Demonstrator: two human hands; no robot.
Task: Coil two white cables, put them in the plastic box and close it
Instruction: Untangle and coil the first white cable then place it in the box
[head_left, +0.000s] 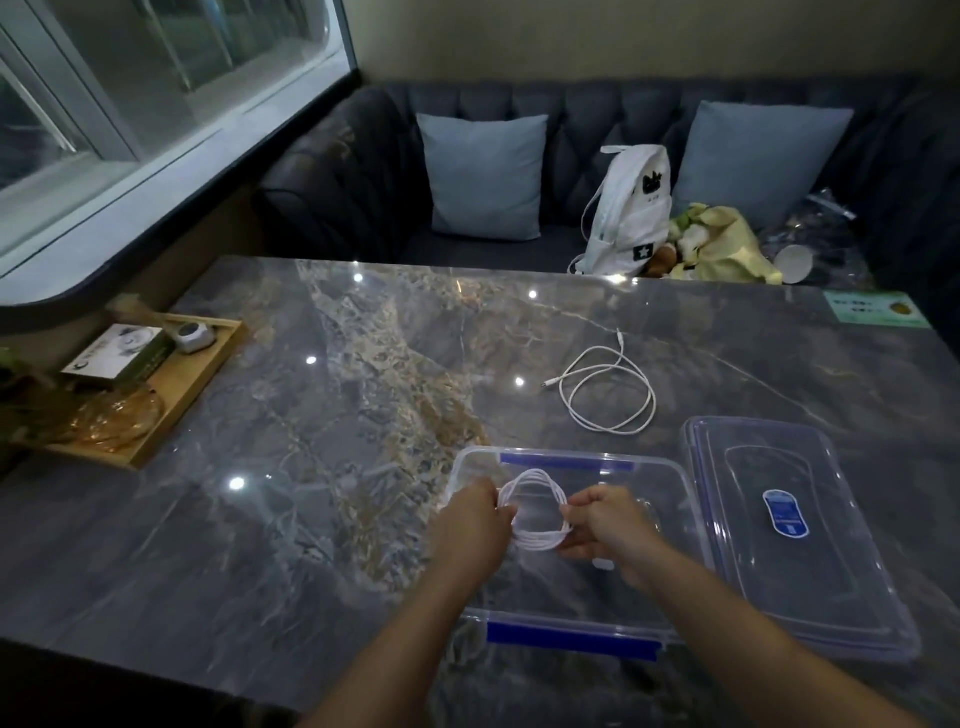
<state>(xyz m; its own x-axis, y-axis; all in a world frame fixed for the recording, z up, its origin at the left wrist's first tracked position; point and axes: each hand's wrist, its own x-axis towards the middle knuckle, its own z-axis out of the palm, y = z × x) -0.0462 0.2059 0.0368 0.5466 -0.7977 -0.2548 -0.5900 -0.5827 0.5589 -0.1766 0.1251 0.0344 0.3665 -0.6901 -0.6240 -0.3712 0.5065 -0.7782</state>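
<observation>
A coiled white cable (535, 506) hangs over the open clear plastic box (665, 499), which has blue clips. My left hand (470, 522) grips the coil's left side and my right hand (605, 525) grips its right side. A second white cable (610, 387) lies loose on the marble table beyond the box. The box's clear lid (795, 530), with a blue label, lies flat to the right of the box.
A wooden tray (171, 395) with a small box and amber glassware sits at the table's left edge. Behind the table (311, 415) is a dark sofa with two cushions, a white bag (631, 208) and a yellow bag. A green sticker is at the far right corner.
</observation>
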